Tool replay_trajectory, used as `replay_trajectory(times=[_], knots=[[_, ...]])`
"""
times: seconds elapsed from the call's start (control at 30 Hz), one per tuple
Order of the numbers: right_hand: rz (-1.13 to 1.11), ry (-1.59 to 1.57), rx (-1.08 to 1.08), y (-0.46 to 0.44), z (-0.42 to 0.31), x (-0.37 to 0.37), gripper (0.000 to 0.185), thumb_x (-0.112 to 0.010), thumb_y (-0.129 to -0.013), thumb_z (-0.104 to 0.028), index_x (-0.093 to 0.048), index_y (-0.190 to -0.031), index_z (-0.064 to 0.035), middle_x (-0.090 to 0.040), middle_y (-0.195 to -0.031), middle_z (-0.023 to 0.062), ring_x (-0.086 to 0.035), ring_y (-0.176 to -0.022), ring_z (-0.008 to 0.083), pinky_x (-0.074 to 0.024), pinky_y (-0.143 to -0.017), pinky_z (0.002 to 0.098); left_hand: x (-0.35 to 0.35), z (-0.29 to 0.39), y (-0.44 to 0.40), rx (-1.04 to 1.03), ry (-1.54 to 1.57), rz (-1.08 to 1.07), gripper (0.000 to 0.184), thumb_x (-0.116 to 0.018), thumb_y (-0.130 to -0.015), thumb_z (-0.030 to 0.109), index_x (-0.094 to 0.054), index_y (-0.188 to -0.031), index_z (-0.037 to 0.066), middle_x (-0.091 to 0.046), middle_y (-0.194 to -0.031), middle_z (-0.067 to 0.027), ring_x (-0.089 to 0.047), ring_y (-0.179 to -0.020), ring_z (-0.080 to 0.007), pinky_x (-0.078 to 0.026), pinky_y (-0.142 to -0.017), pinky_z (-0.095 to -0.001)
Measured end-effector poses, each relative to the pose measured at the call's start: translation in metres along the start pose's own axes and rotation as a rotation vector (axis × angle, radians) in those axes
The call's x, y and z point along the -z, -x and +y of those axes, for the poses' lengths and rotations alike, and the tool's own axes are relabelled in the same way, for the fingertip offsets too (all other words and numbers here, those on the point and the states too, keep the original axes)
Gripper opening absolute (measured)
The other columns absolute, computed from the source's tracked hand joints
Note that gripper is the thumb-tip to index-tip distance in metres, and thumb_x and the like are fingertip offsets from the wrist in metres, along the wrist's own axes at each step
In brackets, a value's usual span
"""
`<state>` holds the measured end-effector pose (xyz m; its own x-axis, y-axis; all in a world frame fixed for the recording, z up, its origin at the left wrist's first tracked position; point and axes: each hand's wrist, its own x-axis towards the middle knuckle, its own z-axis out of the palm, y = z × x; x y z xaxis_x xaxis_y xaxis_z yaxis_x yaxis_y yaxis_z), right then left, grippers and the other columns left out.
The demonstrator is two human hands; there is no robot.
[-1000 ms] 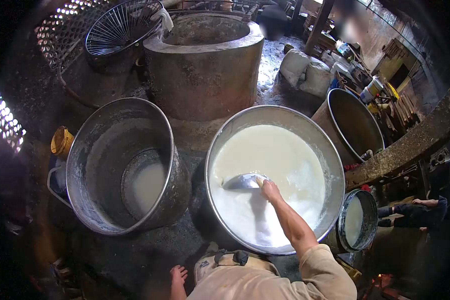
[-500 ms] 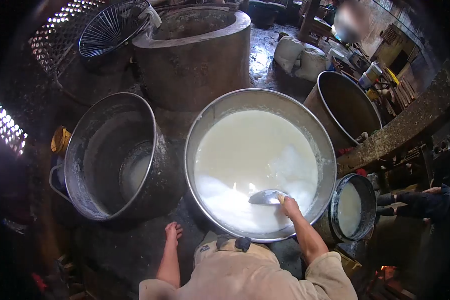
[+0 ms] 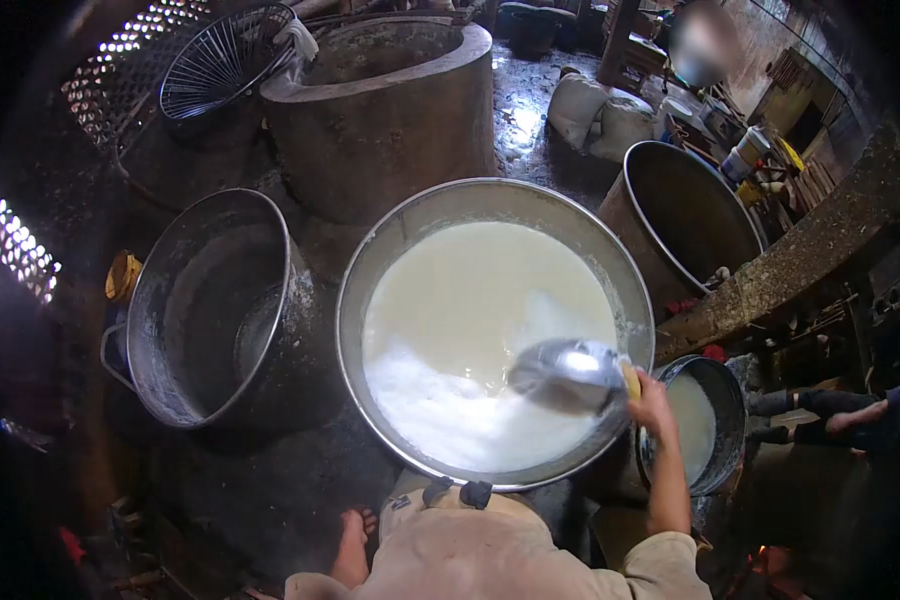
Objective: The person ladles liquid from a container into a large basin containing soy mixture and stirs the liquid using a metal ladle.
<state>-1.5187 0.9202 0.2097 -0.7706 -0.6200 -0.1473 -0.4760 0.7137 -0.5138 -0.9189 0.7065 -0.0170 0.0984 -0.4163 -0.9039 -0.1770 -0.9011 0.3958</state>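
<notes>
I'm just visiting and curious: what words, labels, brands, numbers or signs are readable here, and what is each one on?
None can be read.
White-and-blue bucket at the right: too small and blurred to tell whether it bears print.
Small dark mark at the waist of the person's light clothing: too small to tell whether it is lettering.
Large metal vat: no lettering shows.
Scoop: blurred, no lettering shows.

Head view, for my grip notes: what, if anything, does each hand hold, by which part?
Right hand: metal scoop, by its handle. Left hand: nothing visible.
</notes>
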Motion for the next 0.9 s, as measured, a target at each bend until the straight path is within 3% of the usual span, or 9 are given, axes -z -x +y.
replay_trajectory(times=[0.13,0.23,0.27,0.3,0.37,0.4,0.47,0.57,0.9], knots=[[0.273,0.104,-0.124,-0.055,0.018,-0.049,0.043,-0.059,-0.063,-0.010,-0.055,-0.106,-0.0038,-0.062,-0.083,0.0226,-0.062,-0.078,0.0351,-0.0502,-0.067,0.0418,0.006,-0.014,0.017,0.089,0.012,0.055,0.027,-0.034,-0.088,0.024,-0.052,-0.102,0.010,-0.058,-0.079,-0.0068,-0.055,-0.056,-0.0196,-0.042,-0.047,-0.0335],[0.154,0.014,-0.169,-0.085,0.042,-0.088,0.038,-0.059,-0.063,-0.010,-0.055,-0.100,-0.0027,-0.062,-0.083,0.0234,-0.061,-0.081,0.0380,-0.0500,-0.069,0.0433,0.011,-0.016,0.012,0.084,0.098,0.041,0.026,-0.034,-0.087,0.022,-0.052,-0.103,0.011,-0.058,-0.079,-0.0064,-0.056,-0.057,-0.0195,-0.042,-0.048,-0.0345],[0.216,0.138,-0.104,-0.085,0.044,-0.104,0.033,-0.058,-0.064,-0.009,-0.055,-0.096,-0.0020,-0.062,-0.075,0.0209,-0.063,-0.068,0.0342,-0.0517,-0.061,0.0413,0.015,-0.014,0.008,0.083,0.111,0.043,0.026,-0.034,-0.087,0.022,-0.052,-0.103,0.011,-0.058,-0.079,-0.0064,-0.056,-0.057,-0.0195,-0.042,-0.048,-0.0345],[0.215,0.139,-0.087,-0.087,0.052,-0.122,0.033,-0.058,-0.064,-0.009,-0.055,-0.096,-0.0020,-0.062,-0.075,0.0209,-0.063,-0.068,0.0342,-0.0517,-0.061,0.0413,0.018,-0.012,0.004,0.058,0.127,0.027,0.026,-0.035,-0.087,0.022,-0.051,-0.103,0.010,-0.058,-0.079,-0.0061,-0.056,-0.057,-0.0193,-0.043,-0.048,-0.0343],[0.113,0.019,-0.135,-0.088,0.064,-0.152,0.026,-0.056,-0.066,-0.007,-0.055,-0.092,-0.0021,-0.061,-0.065,0.0156,-0.062,-0.053,0.0268,-0.0510,-0.049,0.0378,0.020,-0.009,0.005,0.036,0.151,0.016,0.026,-0.036,-0.086,0.021,-0.051,-0.104,0.010,-0.059,-0.079,-0.0058,-0.056,-0.057,-0.0190,-0.043,-0.049,-0.0340],[0.109,0.021,-0.128,-0.081,0.046,-0.148,0.026,-0.056,-0.066,-0.007,-0.055,-0.092,-0.0021,-0.061,-0.065,0.0156,-0.062,-0.053,0.0268,-0.0510,-0.049,0.0378,0.018,-0.002,0.008,0.014,0.113,0.040,0.025,-0.037,-0.086,0.021,-0.051,-0.103,0.010,-0.059,-0.079,-0.0057,-0.056,-0.057,-0.0185,-0.042,-0.048,-0.0334],[-0.057,-0.224,-0.316,-0.059,0.002,-0.148,0.025,-0.056,-0.067,-0.006,-0.055,-0.091,-0.0026,-0.059,-0.060,0.0116,-0.058,-0.045,0.0197,-0.0478,-0.040,0.0339,0.016,0.014,0.012,-0.008,0.076,0.063,0.025,-0.037,-0.086,0.020,-0.051,-0.103,0.010,-0.059,-0.079,-0.0056,-0.056,-0.057,-0.0180,-0.042,-0.047,-0.0328],[-0.039,-0.195,-0.200,-0.045,-0.002,-0.195,0.026,-0.056,-0.067,-0.007,-0.055,-0.092,-0.0030,-0.058,-0.059,0.0110,-0.057,-0.044,0.0199,-0.0470,-0.039,0.0335,0.017,0.037,0.007,-0.035,0.066,0.025,0.025,-0.039,-0.085,0.021,-0.051,-0.104,0.009,-0.059,-0.078,-0.0059,-0.056,-0.056,-0.0173,-0.041,-0.046,-0.0311],[-0.195,-0.321,-0.276,0.021,-0.127,-0.255,0.032,-0.056,-0.069,-0.007,-0.053,-0.100,-0.0018,-0.059,-0.062,0.0127,-0.058,-0.046,0.0203,-0.0499,-0.039,0.0334,0.022,0.143,-0.037,-0.177,-0.082,-0.018,0.027,-0.044,-0.085,0.024,-0.050,-0.107,0.011,-0.060,-0.084,-0.0058,-0.058,-0.065,-0.0179,-0.043,-0.050,-0.0329]])
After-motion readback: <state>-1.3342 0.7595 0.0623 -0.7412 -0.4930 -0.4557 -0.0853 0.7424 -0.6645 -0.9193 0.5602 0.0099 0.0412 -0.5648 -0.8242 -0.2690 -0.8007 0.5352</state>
